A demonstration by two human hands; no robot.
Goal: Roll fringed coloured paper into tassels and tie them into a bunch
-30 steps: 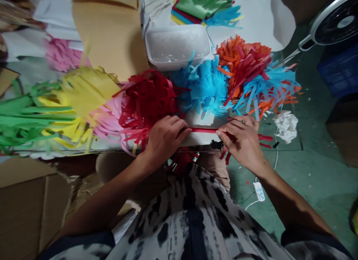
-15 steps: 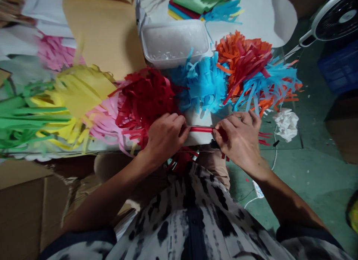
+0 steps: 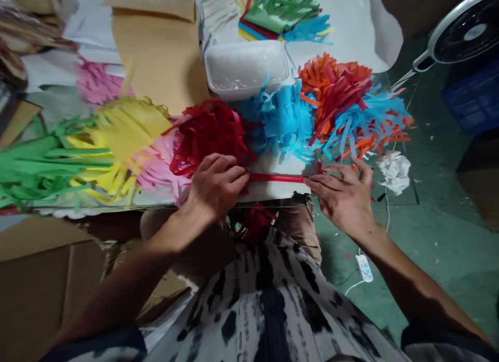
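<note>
A narrow red twisted paper strip [image 3: 276, 178] stretches level between my two hands at the table's front edge. My left hand [image 3: 218, 185] is closed on its left end, just in front of a dark red fringed paper bundle [image 3: 212, 133]. My right hand [image 3: 343, 198] pinches the right end between thumb and fingertips, its other fingers partly stretched out. Behind the strip lies a light blue fringed paper bundle [image 3: 288, 118]. More red fringed paper [image 3: 257, 222] shows on my lap below the edge.
Green [image 3: 35, 164], yellow [image 3: 132, 123] and pink [image 3: 161, 164] fringed paper lies left. Orange fringed paper [image 3: 323, 76] lies right. A white plastic tub [image 3: 249, 61] stands behind. Crumpled white paper [image 3: 394, 171], a fan [image 3: 463, 35] and a power strip [image 3: 364, 268] are to the right.
My hands have moved farther apart, so a longer length of the red strip shows between them. The camera view has shifted slightly, moving the left-side papers rightward.
</note>
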